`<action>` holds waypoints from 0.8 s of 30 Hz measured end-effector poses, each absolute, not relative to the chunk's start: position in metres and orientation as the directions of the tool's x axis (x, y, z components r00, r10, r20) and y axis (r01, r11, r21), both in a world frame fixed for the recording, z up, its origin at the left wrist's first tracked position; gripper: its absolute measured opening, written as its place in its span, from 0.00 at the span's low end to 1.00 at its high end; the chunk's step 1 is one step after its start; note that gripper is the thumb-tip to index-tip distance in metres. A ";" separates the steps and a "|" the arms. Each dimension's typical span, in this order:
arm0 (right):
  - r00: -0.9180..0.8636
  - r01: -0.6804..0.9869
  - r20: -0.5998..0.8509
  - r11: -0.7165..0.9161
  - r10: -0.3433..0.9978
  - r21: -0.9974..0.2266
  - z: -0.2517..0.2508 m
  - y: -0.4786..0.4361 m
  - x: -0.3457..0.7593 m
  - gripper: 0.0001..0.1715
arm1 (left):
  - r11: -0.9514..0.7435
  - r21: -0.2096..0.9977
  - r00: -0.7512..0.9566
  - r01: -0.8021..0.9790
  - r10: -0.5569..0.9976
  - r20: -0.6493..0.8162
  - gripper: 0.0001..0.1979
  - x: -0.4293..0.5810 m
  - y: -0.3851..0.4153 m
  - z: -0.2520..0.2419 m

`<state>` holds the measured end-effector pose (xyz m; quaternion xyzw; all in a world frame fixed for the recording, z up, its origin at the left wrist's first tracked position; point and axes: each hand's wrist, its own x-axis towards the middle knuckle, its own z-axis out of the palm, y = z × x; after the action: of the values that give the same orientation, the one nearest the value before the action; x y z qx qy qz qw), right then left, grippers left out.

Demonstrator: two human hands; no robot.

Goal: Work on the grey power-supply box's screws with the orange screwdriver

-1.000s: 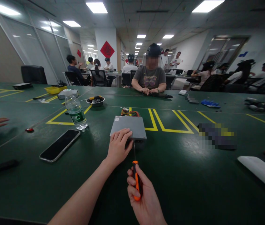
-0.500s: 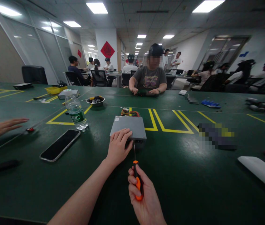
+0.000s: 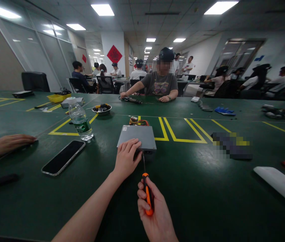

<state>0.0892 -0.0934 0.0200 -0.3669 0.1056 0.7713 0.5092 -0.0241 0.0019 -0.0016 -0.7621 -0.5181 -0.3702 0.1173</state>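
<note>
A grey metal power supply unit (image 3: 144,134) lies on the green table in front of me, its bundle of coloured wires (image 3: 139,121) at the far side. My left hand (image 3: 128,154) holds it by the near left edge, fingers over the top and thumb down at the front face. In my right hand (image 3: 152,201) is a screwdriver (image 3: 148,195) with an orange and black handle, gripped in closed fingers. Its thin shaft points up at the near face of the unit. The tip is too small to make out, close beside my left thumb.
To the left are a phone (image 3: 63,158), a water bottle (image 3: 80,121) and a metal bowl of tools (image 3: 102,109). Another person's hand (image 3: 11,144) rests at the left edge. A co-worker (image 3: 159,84) sits opposite. A white object (image 3: 278,188) lies right.
The screwdriver handle has turned a little in my right hand. My left hand stays on the unit. The co-worker opposite has reached out sideways, and the other person's hand at left has lowered.
</note>
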 end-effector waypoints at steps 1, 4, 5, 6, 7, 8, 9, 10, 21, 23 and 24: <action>-0.226 -0.868 -0.664 -0.457 0.713 -0.196 0.019 -0.093 0.089 0.10 | -0.437 0.205 0.190 0.876 0.702 0.687 0.15 -0.024 0.002 -0.002; -0.243 -0.873 -0.654 -0.456 0.716 -0.175 0.019 -0.093 0.090 0.13 | -0.439 0.205 0.188 0.875 0.698 0.691 0.15 -0.024 0.002 -0.002; -0.241 -0.870 -0.656 -0.458 0.715 -0.179 0.019 -0.092 0.090 0.13 | -0.440 0.205 0.190 0.875 0.698 0.690 0.15 -0.025 0.002 -0.002; -0.236 -0.868 -0.659 -0.460 0.714 -0.187 0.019 -0.092 0.090 0.13 | -0.440 0.203 0.192 0.875 0.699 0.689 0.15 -0.025 0.002 -0.002; -0.231 -0.867 -0.659 -0.460 0.715 -0.195 0.019 -0.092 0.089 0.13 | -0.439 0.202 0.193 0.875 0.701 0.686 0.15 -0.025 0.002 -0.002; -0.227 -0.866 -0.658 -0.458 0.718 -0.201 0.019 -0.092 0.089 0.13 | -0.439 0.202 0.194 0.876 0.702 0.685 0.15 -0.025 0.002 -0.001; -0.226 -0.866 -0.656 -0.457 0.720 -0.203 0.019 -0.092 0.088 0.12 | -0.438 0.201 0.194 0.876 0.702 0.685 0.15 -0.025 0.001 -0.001; -0.229 -0.867 -0.654 -0.457 0.721 -0.200 0.018 -0.092 0.088 0.12 | -0.437 0.202 0.191 0.877 0.702 0.686 0.15 -0.025 0.001 -0.001; -0.239 -0.873 -0.644 -0.451 0.727 -0.184 0.018 -0.091 0.089 0.15 | -0.438 0.193 0.192 0.878 0.693 0.695 0.15 -0.025 0.002 -0.001; -0.230 -0.873 -0.662 -0.451 0.713 -0.183 0.019 -0.091 0.089 0.13 | -0.437 0.191 0.193 0.879 0.693 0.695 0.16 -0.025 0.002 -0.001; -0.238 -0.873 -0.661 -0.455 0.711 -0.175 0.019 -0.091 0.089 0.13 | -0.437 0.191 0.194 0.879 0.693 0.694 0.16 -0.024 0.002 -0.001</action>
<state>0.0888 -0.0906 0.0191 -0.3489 0.1160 0.7783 0.5090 -0.0244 0.0023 -0.0015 -0.7622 -0.5157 -0.3705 0.1256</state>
